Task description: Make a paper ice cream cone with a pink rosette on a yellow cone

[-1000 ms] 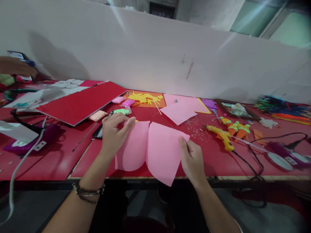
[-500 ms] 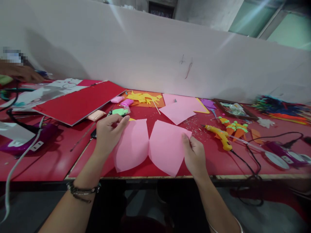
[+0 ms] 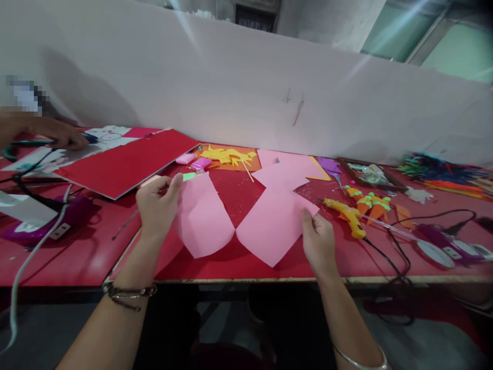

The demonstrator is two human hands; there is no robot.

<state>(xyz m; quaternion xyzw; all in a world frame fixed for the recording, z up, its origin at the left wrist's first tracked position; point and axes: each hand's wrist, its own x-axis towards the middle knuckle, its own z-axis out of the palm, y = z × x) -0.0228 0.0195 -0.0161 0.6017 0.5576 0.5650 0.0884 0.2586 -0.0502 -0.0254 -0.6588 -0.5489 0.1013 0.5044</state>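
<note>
I hold a pink paper cut-out (image 3: 265, 226) of two petal-like halves joined at a narrow point, spread above the front of the red table (image 3: 77, 246). My left hand (image 3: 157, 208) pinches the upper left edge of the left half. My right hand (image 3: 319, 241) pinches the right corner of the right half. Both hands are closed on the paper.
A yellow glue gun (image 3: 344, 213) with a black cord lies to the right, beside small orange carrot figures (image 3: 372, 203). More pink sheets (image 3: 292, 167), yellow scraps (image 3: 229, 154) and clay packets (image 3: 200, 163) lie behind. A red board (image 3: 127, 162) lies left, where another person's hand (image 3: 46, 131) works.
My hands have moved apart and away from me, opening the two pink halves wider and lifting them further over the table. The other person's hand at far left has shifted right.
</note>
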